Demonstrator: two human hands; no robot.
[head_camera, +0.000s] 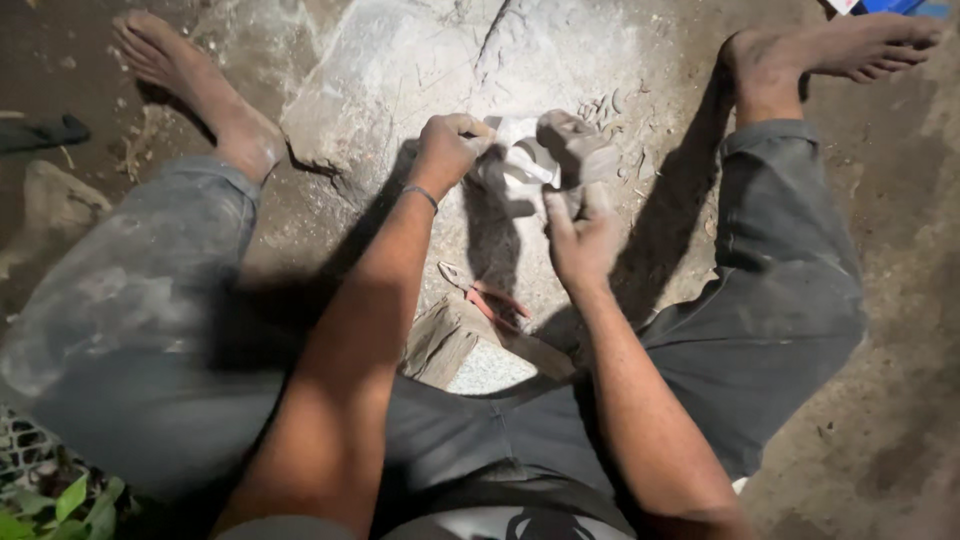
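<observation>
I count two hands at work between two bare feet. My left hand (450, 145) is clenched into a fist against the left side of a pale grey stone piece (530, 165); whether a tool sits inside that fist I cannot tell. My right hand (583, 235) grasps the same piece from below and from the right, fingers curled up around its dusty side. The piece is held just above a large flat stone slab (400, 70) that is white with dust and lies on the ground between my knees.

One pair of pliers with red handles (490, 298) lies on the ground below the hands, near a smaller stone block (455, 345) close to my lap. One dark band (422, 192) circles the left wrist.

For packages, I see only one blue and white corner (890, 6) at the top right edge, beside the right foot (850, 48). The left foot (190, 85) rests at the upper left. A few green leaves (60, 505) show at the bottom left.
</observation>
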